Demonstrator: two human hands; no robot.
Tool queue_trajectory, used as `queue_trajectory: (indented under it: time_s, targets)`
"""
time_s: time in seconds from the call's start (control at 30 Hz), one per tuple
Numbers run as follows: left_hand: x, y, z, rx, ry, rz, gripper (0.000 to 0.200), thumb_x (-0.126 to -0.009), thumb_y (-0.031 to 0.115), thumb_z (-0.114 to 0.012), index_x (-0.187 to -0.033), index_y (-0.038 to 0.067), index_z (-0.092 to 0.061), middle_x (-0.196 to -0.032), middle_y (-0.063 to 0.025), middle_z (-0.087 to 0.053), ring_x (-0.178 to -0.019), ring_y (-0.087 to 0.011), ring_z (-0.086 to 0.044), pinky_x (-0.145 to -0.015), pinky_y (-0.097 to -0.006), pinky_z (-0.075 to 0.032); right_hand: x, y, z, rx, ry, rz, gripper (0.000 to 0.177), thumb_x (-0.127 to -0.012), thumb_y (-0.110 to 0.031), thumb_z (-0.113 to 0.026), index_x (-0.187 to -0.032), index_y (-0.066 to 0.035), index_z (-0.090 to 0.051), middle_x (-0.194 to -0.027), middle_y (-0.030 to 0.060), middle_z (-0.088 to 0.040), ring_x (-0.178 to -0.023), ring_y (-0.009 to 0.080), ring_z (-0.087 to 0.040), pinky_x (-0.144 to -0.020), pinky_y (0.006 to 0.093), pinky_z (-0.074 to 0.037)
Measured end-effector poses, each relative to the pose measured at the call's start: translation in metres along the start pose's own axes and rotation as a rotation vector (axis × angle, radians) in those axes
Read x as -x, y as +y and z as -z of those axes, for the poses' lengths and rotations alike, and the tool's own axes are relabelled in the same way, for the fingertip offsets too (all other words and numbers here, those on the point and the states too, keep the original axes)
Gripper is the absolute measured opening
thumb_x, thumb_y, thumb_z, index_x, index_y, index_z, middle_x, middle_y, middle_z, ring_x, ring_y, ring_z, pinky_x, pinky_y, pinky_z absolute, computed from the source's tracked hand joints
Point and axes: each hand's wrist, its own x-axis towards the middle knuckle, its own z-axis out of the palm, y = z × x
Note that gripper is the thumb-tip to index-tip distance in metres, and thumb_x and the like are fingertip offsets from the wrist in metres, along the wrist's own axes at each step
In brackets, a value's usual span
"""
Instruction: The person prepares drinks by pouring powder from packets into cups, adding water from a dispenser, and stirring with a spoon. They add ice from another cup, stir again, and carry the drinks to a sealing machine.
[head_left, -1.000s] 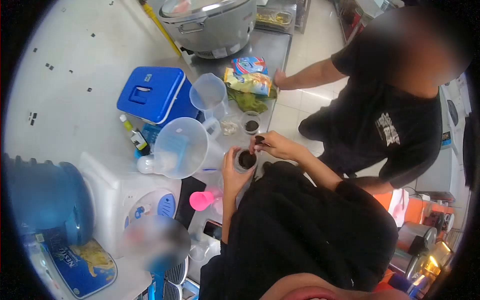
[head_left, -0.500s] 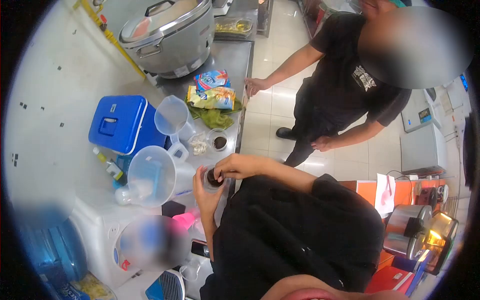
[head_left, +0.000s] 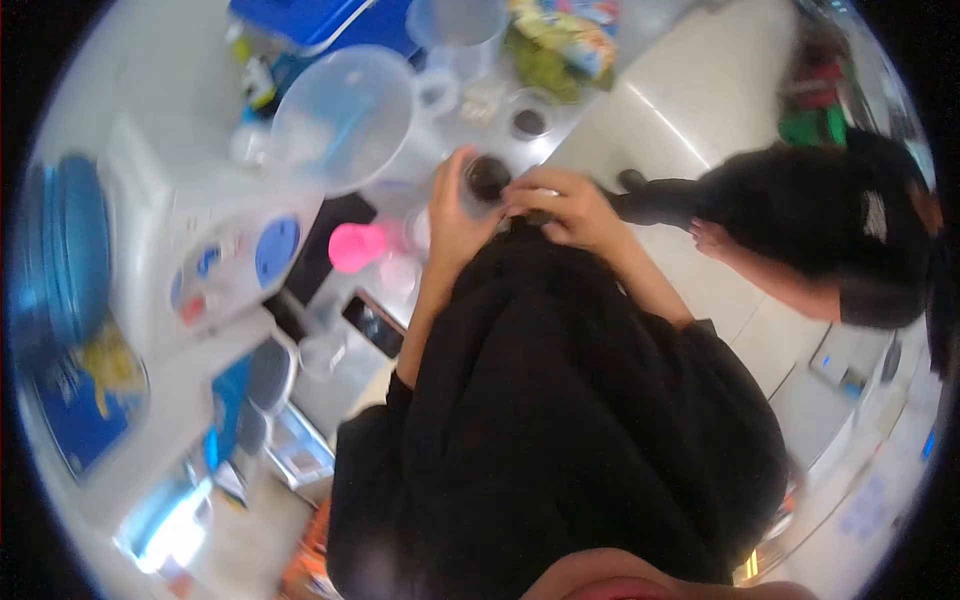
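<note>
My left hand (head_left: 458,218) is wrapped round the left side of a clear cup (head_left: 470,196) with dark contents (head_left: 488,178). From the right, my right hand (head_left: 568,205) has its bent fingertips at the cup's rim; blur hides anything between them. Just beyond stands a second clear cup (head_left: 545,103), also with dark contents. A crumpled whitish item (head_left: 480,103) lies beside it.
Large clear pitcher (head_left: 345,120) and another pitcher (head_left: 457,22) behind the hands; blue cooler (head_left: 300,18) at the back. Green cloth (head_left: 545,65) under colourful packets (head_left: 570,35). Pink item (head_left: 357,247) and phone (head_left: 374,323) on the left. Another person (head_left: 810,215) stands at right.
The view has swung and turned, so the counter and the other person appear shifted. My left hand still holds the cup; my right fingers have moved from over its opening to its right rim.
</note>
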Motion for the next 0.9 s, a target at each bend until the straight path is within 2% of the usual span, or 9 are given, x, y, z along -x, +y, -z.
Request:
queue_trajectory:
  time_s: [0.1,0.2,0.3,0.4,0.53,0.6,0.73,0.83,0.9]
  targets:
    - [0.017,0.02,0.0,0.017,0.014,0.099,0.08,-0.062,0.005,-0.086,-0.133,0.003,-0.05,-0.125,-0.0173,-0.059,-0.116,-0.0363,-0.058,-0.097,-0.0419,-0.047,0.016,-0.016,-0.005,-0.1,-0.007,-0.077,0.033,-0.068,0.007,-0.064,-0.099,-0.003,-0.067,-0.098,0.0125,-0.066,-0.087,0.0332,-0.066,-0.074,0.0386,-0.055]
    - [0.014,0.025,0.006,-0.039,0.026,0.089,0.079,-0.063,0.003,-0.084,-0.134,0.005,-0.049,-0.124,-0.0164,-0.059,-0.115,-0.0354,-0.059,-0.096,-0.0412,-0.048,0.004,-0.016,-0.013,-0.104,-0.012,-0.068,0.033,-0.067,0.008,-0.063,-0.098,-0.003,-0.068,-0.095,0.0123,-0.066,-0.086,0.0319,-0.067,-0.072,0.0372,-0.056]
    - [0.025,0.024,0.003,-0.017,0.089,0.081,0.079,-0.063,0.002,-0.083,-0.134,0.005,-0.049,-0.125,-0.0162,-0.059,-0.116,-0.0361,-0.058,-0.096,-0.0416,-0.048,0.004,-0.014,-0.017,-0.034,-0.023,0.045,0.032,-0.07,0.007,-0.071,-0.101,0.0,-0.069,-0.097,0.0135,-0.067,-0.085,0.0292,-0.067,-0.069,0.0347,-0.054]
    - [0.029,0.026,0.002,-0.073,0.089,0.099,0.079,-0.063,0.001,-0.083,-0.134,0.005,-0.048,-0.126,-0.0164,-0.058,-0.117,-0.0366,-0.058,-0.096,-0.0417,-0.048,0.011,-0.012,-0.012,0.024,-0.08,0.088,0.03,-0.071,0.007,-0.071,-0.1,0.0,-0.069,-0.098,0.0135,-0.068,-0.085,0.0283,-0.067,-0.069,0.0338,-0.054]
    - [0.026,0.027,-0.004,-0.075,0.07,0.127,0.079,-0.063,0.001,-0.082,-0.134,0.004,-0.048,-0.127,-0.0167,-0.057,-0.117,-0.0365,-0.057,-0.097,-0.0417,-0.048,0.015,-0.006,-0.011,-0.075,-0.12,0.043,0.03,-0.072,0.007,-0.072,-0.1,0.0,-0.069,-0.099,0.0135,-0.068,-0.085,0.0278,-0.068,-0.068,0.0336,-0.054]
    - [0.029,0.025,-0.008,-0.059,0.069,0.107,0.079,-0.063,0.0,-0.082,-0.133,0.005,-0.048,-0.128,-0.017,-0.056,-0.118,-0.0367,-0.057,-0.097,-0.0416,-0.048,0.016,-0.005,-0.016,-0.144,-0.049,-0.02,0.028,-0.072,0.005,-0.074,-0.099,0.001,-0.069,-0.1,0.0134,-0.068,-0.084,0.0274,-0.068,-0.067,0.0336,-0.054]
    - [0.022,0.025,-0.018,-0.082,0.072,0.134,0.078,-0.063,-0.001,-0.081,-0.134,0.006,-0.048,-0.128,-0.017,-0.056,-0.118,-0.0375,-0.056,-0.096,-0.0419,-0.049,0.019,0.008,-0.016,-0.071,0.046,0.045,0.031,-0.066,0.002,-0.071,-0.096,-0.003,-0.067,-0.099,0.0119,-0.067,-0.084,0.031,-0.067,-0.069,0.0385,-0.055]
    - [0.018,0.024,-0.028,-0.086,0.102,0.147,0.078,-0.064,-0.001,-0.081,-0.134,0.007,-0.048,-0.127,-0.0168,-0.056,-0.118,-0.0379,-0.056,-0.096,-0.0418,-0.049,0.024,0.01,-0.008,0.013,0.008,0.119,0.03,-0.067,0.001,-0.072,-0.096,-0.001,-0.067,-0.101,0.0114,-0.068,-0.084,0.0313,-0.067,-0.068,0.0377,-0.055]
    - [0.016,0.025,-0.031,-0.113,0.082,0.143,0.078,-0.065,0.001,-0.083,-0.134,0.008,-0.047,-0.127,-0.0165,-0.055,-0.116,-0.038,-0.057,-0.095,-0.042,-0.049,0.029,0.009,-0.005,-0.009,-0.024,0.071,0.022,-0.073,0.0,-0.073,-0.095,0.0,-0.068,-0.1,0.0125,-0.068,-0.083,0.0307,-0.067,-0.069,0.0359,-0.054]
